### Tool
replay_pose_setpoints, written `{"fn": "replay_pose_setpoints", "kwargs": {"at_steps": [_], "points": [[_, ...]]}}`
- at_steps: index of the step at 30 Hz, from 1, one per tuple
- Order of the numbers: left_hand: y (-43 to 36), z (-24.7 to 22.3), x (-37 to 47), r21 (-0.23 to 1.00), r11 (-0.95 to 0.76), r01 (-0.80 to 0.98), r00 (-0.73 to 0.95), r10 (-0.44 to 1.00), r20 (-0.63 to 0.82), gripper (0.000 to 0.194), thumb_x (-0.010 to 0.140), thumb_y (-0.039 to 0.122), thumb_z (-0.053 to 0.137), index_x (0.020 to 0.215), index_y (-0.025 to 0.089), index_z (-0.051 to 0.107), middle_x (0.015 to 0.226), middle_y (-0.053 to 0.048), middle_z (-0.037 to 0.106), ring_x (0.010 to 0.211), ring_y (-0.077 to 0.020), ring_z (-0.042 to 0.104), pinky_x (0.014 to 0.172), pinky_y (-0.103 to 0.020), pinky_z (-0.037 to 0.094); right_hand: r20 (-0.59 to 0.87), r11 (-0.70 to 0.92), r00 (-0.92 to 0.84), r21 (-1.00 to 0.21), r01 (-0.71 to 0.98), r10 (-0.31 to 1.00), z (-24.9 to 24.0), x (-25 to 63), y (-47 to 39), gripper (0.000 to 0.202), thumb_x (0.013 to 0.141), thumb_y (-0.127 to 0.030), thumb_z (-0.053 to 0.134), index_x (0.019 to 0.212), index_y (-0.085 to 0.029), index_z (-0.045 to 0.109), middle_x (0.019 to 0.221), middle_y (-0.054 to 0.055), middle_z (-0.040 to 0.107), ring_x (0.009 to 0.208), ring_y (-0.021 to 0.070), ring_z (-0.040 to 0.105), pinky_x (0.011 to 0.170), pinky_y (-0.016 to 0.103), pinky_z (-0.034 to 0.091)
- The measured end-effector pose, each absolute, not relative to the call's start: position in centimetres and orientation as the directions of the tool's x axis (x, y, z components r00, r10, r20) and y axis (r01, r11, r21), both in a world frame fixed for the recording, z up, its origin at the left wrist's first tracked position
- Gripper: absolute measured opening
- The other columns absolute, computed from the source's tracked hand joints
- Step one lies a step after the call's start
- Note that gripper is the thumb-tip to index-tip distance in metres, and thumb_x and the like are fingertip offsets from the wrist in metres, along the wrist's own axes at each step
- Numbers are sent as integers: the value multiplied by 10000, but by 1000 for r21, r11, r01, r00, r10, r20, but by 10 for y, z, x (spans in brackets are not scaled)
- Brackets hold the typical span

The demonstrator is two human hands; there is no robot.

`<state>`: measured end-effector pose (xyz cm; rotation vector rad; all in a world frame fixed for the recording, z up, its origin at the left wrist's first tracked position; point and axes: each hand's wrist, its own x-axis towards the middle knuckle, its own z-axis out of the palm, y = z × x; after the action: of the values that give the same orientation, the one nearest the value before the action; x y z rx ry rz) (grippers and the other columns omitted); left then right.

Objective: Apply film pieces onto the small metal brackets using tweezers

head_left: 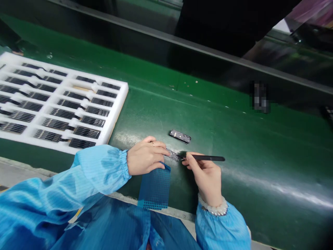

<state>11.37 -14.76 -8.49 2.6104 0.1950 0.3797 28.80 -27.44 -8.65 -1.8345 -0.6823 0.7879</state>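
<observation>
My left hand (pixel 148 156) lies low over the green bench, its fingertips pressed on the left end of a small circuit board (pixel 173 155). The thumb of that hand touches the top edge of a blue sheet (pixel 156 187) covered in rows of small dots. Black tweezers (pixel 209 158) are pinched in my right hand (pixel 205 172), with their tips at the board's right end. Exactly what the tips touch is too small to tell. Just beyond the board rests a narrow black casing (pixel 180 136) with parts inside it.
At the left, a white foam tray (pixel 114 119) holds many dark, flat parts in its slots. The green bench (pixel 247 146) extends to the right. A dark ledge with a metal rail (pixel 221 55) runs along the back. Another person's hand (pixel 18 52) shows at the far left.
</observation>
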Motion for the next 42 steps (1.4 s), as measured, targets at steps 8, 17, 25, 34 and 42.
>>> {"fn": "replay_pose_setpoints", "kwargs": {"at_steps": [8, 17, 25, 34, 42], "points": [[-147, -86, 114, 485, -873, 53, 943, 204, 263, 214, 884, 313, 549, 741, 180, 637, 1074, 10, 683, 1043, -177, 561, 883, -333, 270, -101, -327, 622, -908, 262, 777, -92, 286, -280, 258, 748, -397, 665, 824, -151, 694, 671, 61, 718, 576, 198, 690, 561, 298, 579], [-147, -85, 113, 493, -868, 61, 945, 209, 251, 221, 889, 315, 540, 741, 182, 637, 1071, 2, 685, 1045, -176, 559, 883, -332, 269, 191, -146, 482, -804, 577, 855, -89, 280, -290, 122, 828, -255, 601, 913, -203, 672, 855, 57, 701, 684, 178, 680, 636, 299, 562], [-146, -85, 114, 485, -874, 31, 933, 199, 300, 217, 887, 297, 544, 734, 168, 627, 1057, 7, 686, 1027, -180, 561, 868, -333, 274, 220, -113, 515, -835, 538, 829, -94, 284, -293, 216, 870, -178, 535, 1075, -204, 596, 869, 57, 694, 744, 183, 680, 713, 341, 558], [-147, -74, 111, 595, -778, -202, 956, -26, 291, 172, 846, 326, 591, 747, 192, 636, 796, 3, 692, 786, -132, 575, 755, -286, 349, 277, 161, -45, -411, 897, 960, -88, 271, -268, 256, 827, -67, 467, 1043, -181, 546, 977, 113, 627, 959, 262, 558, 792, 416, 488], [-138, -87, 110, 534, -845, 18, 975, 133, 177, 213, 841, 393, 588, 783, 191, 621, 759, 0, 647, 772, -143, 545, 699, -274, 309, 203, 149, -80, -353, 924, 976, -77, 276, -253, 139, 823, -171, 517, 962, -185, 519, 820, 78, 591, 785, 233, 543, 656, 334, 458]]}}
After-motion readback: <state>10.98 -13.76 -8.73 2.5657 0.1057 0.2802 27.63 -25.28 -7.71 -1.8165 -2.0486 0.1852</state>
